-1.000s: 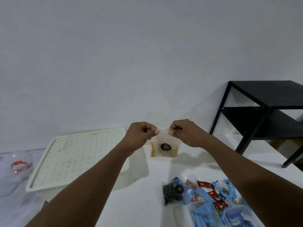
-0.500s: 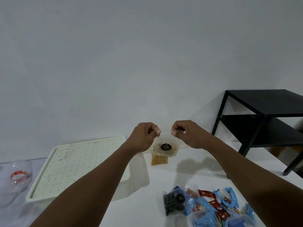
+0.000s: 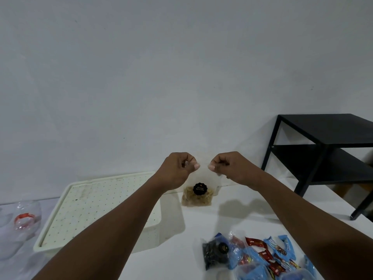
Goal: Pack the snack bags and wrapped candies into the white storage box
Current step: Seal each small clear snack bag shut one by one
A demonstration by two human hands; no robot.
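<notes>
A clear snack bag (image 3: 198, 194) with tan snacks and a round black label hangs in the air in front of me. My left hand (image 3: 177, 170) pinches its top left corner and my right hand (image 3: 228, 167) pinches its top right corner. The white storage box (image 3: 101, 207) sits on the white table at the left, closed with a dotted lid. A pile of blue and red wrapped candies (image 3: 268, 257) and a dark snack bag (image 3: 215, 253) lies at the lower right.
A black two-shelf side table (image 3: 323, 150) stands at the right against the wall. Clear plastic containers with a red ring (image 3: 22, 221) sit at the far left. A plain wall closes off the back.
Both hands have lifted the snack bag slightly and spread its top corners apart. The camera has tilted up, so the candy pile sits lower in view.
</notes>
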